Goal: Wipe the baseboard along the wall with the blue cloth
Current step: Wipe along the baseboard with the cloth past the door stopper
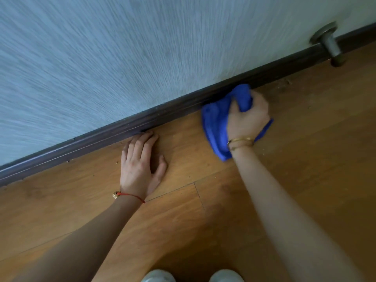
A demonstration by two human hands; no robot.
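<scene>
At the bottom edge, the toes of two pale shoes (192, 276) show on the wooden floor (305, 159). Both bare forearms reach forward from there. The left hand (140, 165) lies flat on the floorboards, its grip released, fingers straight and together, with the fingertips (149, 135) just at the foot of the baseboard (101, 137). A red string bracelet (130, 195) with a small gold bead circles that wrist.

To the right, the right hand (249, 117) has its grip clenched around a bunched part of the blue cloth (215, 123), pressing its upper end against the dark baseboard; the rest of the cloth trails on the floor beneath the wrist. Thin gold bangles (241, 141) sit on that wrist.

Small crumbs and specks of dust (285, 81) lie on the floor along the baseboard, thickest further right of the cloth. Beyond them, a metal door stopper (330, 44) juts out from the wall just above the baseboard, standing in the line of the skirting. The wall (122, 58) itself is pale blue-grey with a fine streaked texture.
</scene>
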